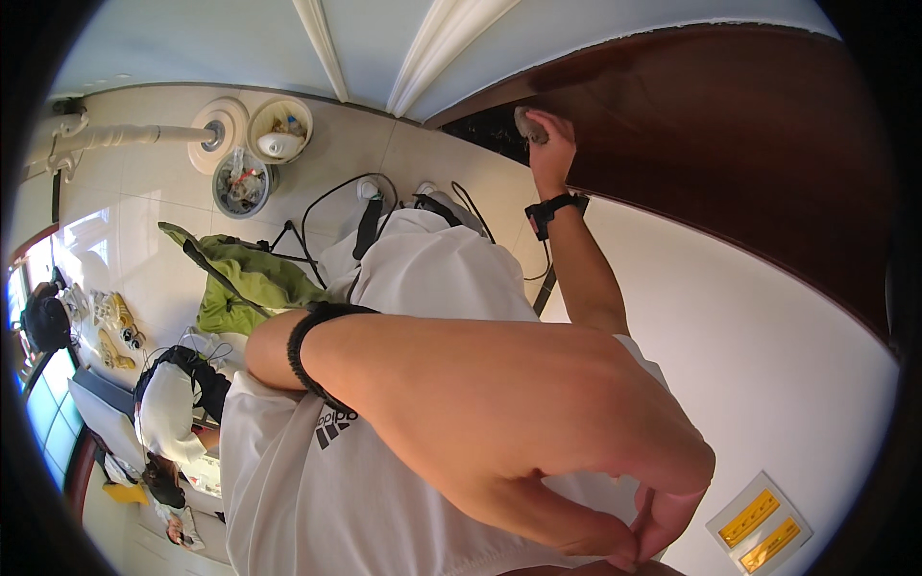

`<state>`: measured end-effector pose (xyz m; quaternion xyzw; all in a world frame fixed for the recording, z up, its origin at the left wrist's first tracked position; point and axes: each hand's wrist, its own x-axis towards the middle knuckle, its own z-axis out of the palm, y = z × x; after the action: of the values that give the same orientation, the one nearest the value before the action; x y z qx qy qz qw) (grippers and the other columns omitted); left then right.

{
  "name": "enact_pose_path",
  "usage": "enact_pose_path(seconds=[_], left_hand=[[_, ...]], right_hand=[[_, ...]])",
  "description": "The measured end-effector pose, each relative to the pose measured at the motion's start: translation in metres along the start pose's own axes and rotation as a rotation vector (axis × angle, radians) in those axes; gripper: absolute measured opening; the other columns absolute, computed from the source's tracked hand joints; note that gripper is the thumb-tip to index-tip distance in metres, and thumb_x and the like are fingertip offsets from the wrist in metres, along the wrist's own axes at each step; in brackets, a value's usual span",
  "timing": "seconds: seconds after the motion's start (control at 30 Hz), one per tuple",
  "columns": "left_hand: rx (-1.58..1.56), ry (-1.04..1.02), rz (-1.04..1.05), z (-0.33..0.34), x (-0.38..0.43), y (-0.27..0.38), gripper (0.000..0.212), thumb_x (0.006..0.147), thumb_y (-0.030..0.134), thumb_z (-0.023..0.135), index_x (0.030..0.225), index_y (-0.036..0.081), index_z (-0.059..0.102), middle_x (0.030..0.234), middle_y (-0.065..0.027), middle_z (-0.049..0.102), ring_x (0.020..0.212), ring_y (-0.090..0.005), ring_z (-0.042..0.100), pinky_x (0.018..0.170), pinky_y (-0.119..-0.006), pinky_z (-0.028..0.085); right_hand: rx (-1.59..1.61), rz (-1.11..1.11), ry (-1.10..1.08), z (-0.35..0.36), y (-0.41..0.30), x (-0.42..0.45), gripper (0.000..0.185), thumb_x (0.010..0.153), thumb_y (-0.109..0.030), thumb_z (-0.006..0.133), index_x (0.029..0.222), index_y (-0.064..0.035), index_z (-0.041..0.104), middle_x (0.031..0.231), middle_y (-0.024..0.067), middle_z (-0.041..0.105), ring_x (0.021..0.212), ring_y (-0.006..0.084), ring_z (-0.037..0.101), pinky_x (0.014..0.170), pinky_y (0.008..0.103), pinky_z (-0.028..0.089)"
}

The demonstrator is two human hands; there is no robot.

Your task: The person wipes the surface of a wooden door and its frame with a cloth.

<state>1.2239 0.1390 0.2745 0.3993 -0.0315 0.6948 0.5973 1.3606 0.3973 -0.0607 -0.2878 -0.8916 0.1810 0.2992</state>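
My right hand (553,147), with a black watch-like band (553,214) on its wrist, reaches out to the far right. Its fingers grip a grey-brown crumpled rag or sponge (531,126), whose exact kind is unclear. That piece is in front of a black, white-flecked strip (493,131) beside a dark brown wooden panel (720,151); whether it touches is unclear. Close to the camera, my left hand (612,439) crosses my white shirt (346,497), a black band (306,345) on its arm. Thumb and fingertips meet at the lower edge; anything pinched there is hidden.
Two waste bins (261,162) holding rubbish stand by a cream pole base (209,137). A green fabric seat or bag (252,277) and a black cable (328,193) lie near my legs. Another person in white (166,410) is at left, past shoes (115,324). A panel with yellow strips (760,525) is on the white wall.
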Motion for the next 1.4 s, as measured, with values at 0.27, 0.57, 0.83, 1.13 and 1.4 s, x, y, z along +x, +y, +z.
enact_pose_path(seconds=[0.27,0.57,0.83,1.13,1.4], left_hand=[[0.002,-0.015,0.046,-0.007,0.006,0.000,0.007,0.091,0.007,0.074,0.091,0.000,0.071,0.088,-0.0077,0.072,0.079,-0.0222,0.068,0.071,-0.031,0.051],[-0.067,-0.028,0.047,-0.010,0.013,-0.006,0.007,0.091,0.005,0.074,0.091,-0.001,0.071,0.088,-0.0083,0.072,0.078,-0.0222,0.069,0.069,-0.031,0.051],[0.211,-0.128,-0.038,-0.021,0.020,0.009,0.007,0.091,0.011,0.076,0.093,0.005,0.073,0.091,-0.0077,0.072,0.083,-0.0214,0.069,0.072,-0.033,0.052],[0.013,-0.189,-0.128,-0.051,0.016,-0.005,0.017,0.098,0.010,0.067,0.109,-0.003,0.067,0.106,-0.0159,0.073,0.102,-0.0260,0.070,0.086,-0.036,0.056],[0.241,0.339,-0.366,-0.122,-0.003,-0.022,0.014,0.105,0.015,0.058,0.105,0.003,0.064,0.104,-0.0106,0.073,0.102,-0.0175,0.065,0.087,-0.031,0.051]], right_hand=[[0.010,0.152,-0.040,0.006,0.009,-0.049,0.033,0.073,0.007,0.074,0.101,-0.0107,0.077,0.109,0.0053,0.075,0.106,0.0322,0.065,0.096,0.0411,0.053],[-0.002,0.233,-0.036,-0.002,0.012,-0.071,0.033,0.074,0.004,0.075,0.103,-0.0114,0.077,0.109,0.0065,0.075,0.106,0.0323,0.065,0.095,0.0416,0.053],[-0.022,0.266,-0.018,-0.008,0.018,-0.079,0.032,0.075,0.004,0.076,0.103,-0.0113,0.077,0.109,0.0071,0.076,0.105,0.0322,0.066,0.095,0.0420,0.054],[-0.026,0.311,-0.044,-0.012,0.028,-0.092,0.036,0.075,0.005,0.075,0.106,-0.0123,0.078,0.114,0.0086,0.074,0.110,0.0307,0.066,0.094,0.0394,0.054],[0.004,0.347,-0.078,-0.024,0.015,-0.093,0.024,0.082,-0.012,0.077,0.106,-0.0080,0.076,0.112,0.0094,0.074,0.108,0.0326,0.066,0.096,0.0426,0.053]])
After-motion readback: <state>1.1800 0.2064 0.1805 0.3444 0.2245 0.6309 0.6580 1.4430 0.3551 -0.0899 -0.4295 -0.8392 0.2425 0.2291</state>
